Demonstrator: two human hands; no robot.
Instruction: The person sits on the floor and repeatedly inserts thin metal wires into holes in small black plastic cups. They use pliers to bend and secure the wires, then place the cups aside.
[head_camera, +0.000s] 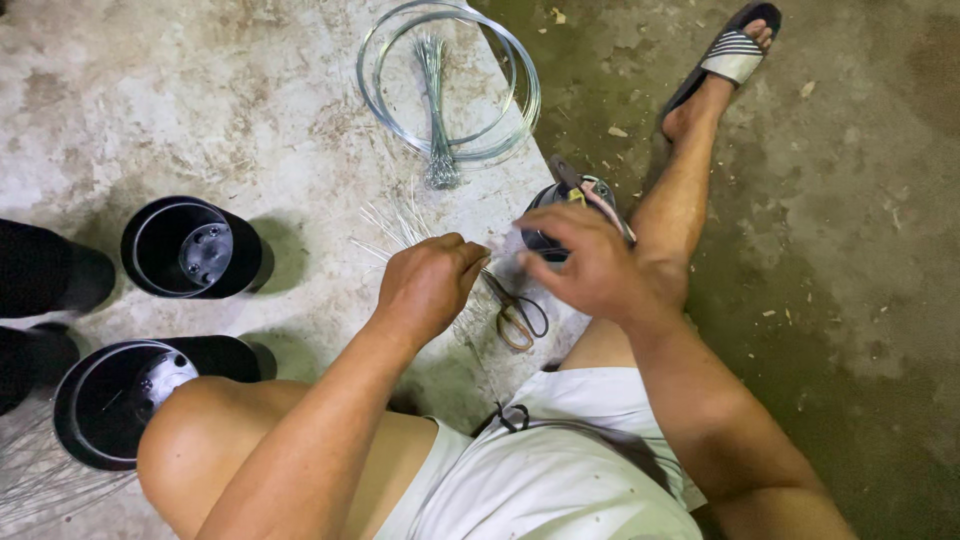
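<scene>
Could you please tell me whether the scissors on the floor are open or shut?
Shut: the scissors lie flat with both handle loops close together; blades are hidden under the left hand.

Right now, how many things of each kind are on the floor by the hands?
Black plastic pots: 2, one upper, one lower
Wire coils: 1
Bundles of cut wires: 1
Scissors: 1
Dark cans: 1
Total: 6
The left hand pinches thin loose wires, not counted.

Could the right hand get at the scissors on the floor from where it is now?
Probably yes. The scissors lie on the concrete just below the right hand, with nothing over their handles; only the left hand is close beside them.
</scene>
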